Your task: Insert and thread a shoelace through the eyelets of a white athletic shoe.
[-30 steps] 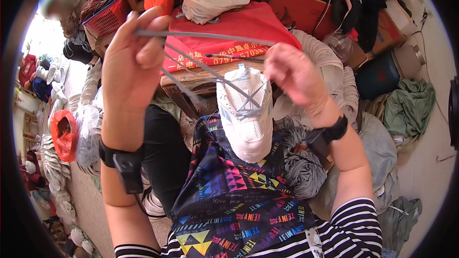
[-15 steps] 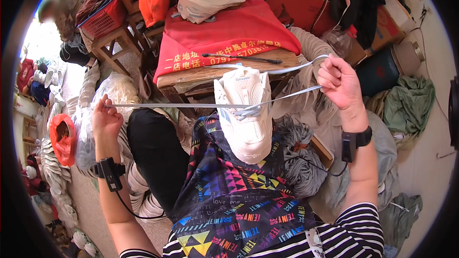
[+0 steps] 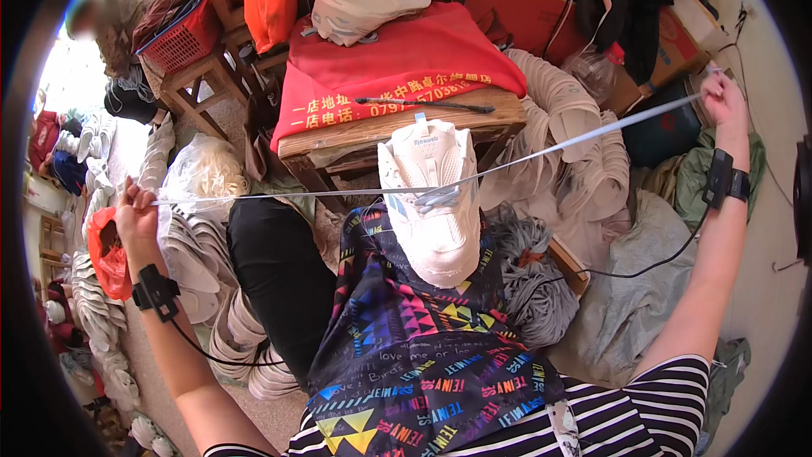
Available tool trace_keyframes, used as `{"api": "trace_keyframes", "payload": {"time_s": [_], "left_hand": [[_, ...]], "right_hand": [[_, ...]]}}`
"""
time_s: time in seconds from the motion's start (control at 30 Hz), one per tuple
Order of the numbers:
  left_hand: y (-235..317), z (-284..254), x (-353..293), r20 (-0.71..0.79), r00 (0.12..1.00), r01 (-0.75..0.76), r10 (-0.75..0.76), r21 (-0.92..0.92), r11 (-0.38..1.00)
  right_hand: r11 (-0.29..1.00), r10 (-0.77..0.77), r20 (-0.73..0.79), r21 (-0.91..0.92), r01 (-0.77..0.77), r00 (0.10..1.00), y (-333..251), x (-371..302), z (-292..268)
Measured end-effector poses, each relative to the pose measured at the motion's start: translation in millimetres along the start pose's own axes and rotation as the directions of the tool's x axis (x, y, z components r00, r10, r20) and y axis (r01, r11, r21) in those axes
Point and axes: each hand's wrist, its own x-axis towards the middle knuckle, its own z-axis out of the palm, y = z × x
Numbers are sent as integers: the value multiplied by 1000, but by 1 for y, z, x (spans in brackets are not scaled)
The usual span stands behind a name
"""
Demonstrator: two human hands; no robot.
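A white shoe upper (image 3: 433,237) rests toe toward me at the top of my patterned apron (image 3: 423,347), against the front of a small wooden table. A pale grey-blue shoelace (image 3: 584,140) runs through its lower eyelets and is drawn taut to both sides. My left hand (image 3: 137,211) pinches one lace end, out at the left beside the heaped uppers. Far out to the right, my right hand (image 3: 724,100) is raised and closed on the other end. Neither hand touches the upper. Both wrists wear black strapped devices with cables.
On the wooden table (image 3: 491,117) lie a red cloth (image 3: 397,59), another upper (image 3: 368,7) and a thin dark hooked tool (image 3: 423,105). Bundled grey laces (image 3: 537,296) sit right of the apron. Stacked uppers (image 3: 584,152) stand behind them. An orange bag (image 3: 108,254) is at left.
My hands have spread wide apart, the right one moving farther right and slightly up, the left one outward and down. The looped slack at the right is gone and the lace is straight.
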Motion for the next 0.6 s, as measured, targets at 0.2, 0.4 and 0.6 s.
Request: {"api": "trace_keyframes", "payload": {"time_s": [0.2,0.4,0.6], "left_hand": [[-25,27,-27,-128,948,-194,291,493,848],[-163,179,-168,308,937,-159,-161,792,589],[-258,204,-234,493,781,26,-384,589,808]], "right_hand": [[821,-292,-236,-558,116,927,69,-8,-82],[567,217,232,-820,71,948,230,-139,27],[561,164,714,-635,530,681,326,-225,92]]}}
